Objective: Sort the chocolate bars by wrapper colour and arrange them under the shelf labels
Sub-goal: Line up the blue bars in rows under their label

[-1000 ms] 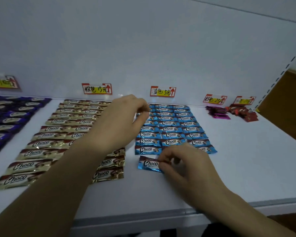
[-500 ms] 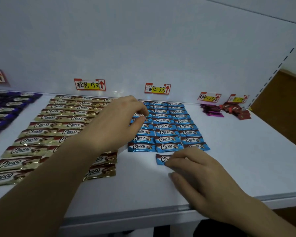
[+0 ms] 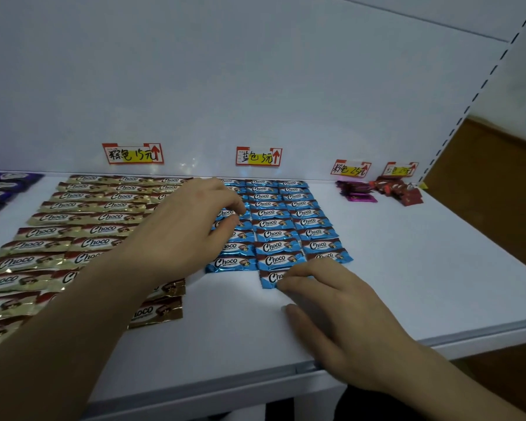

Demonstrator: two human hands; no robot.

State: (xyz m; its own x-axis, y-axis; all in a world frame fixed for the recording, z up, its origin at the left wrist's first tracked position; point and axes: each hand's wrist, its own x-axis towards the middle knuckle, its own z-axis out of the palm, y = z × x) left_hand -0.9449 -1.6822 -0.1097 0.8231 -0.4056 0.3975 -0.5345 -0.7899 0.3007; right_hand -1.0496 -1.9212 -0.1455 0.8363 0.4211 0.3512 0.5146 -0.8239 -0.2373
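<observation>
Gold rows (image 3: 82, 229) at ten, blue grid (image 3: 286, 223) at twelve o'clock nearing done; right hand (image 3: 340, 311) is pressing flat-fingered on a loose blue bar (image 3: 269, 279), left hand (image 3: 182, 235) curling, hold unclear; pink and red heaps (image 3: 357, 192) at two waiting.

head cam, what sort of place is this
Probably a shop display shelf, perhaps a mock-up: handwritten price labels on the back panel, wrapped chocolate bars in rows beneath, a slotted upright.

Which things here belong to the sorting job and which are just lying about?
Job: right hand, left hand, loose blue Choco bar, blue rows, gold rows, purple bars, pink pile, red pile, price labels.
Just there: back panel, slotted upright, brown floor.
</observation>
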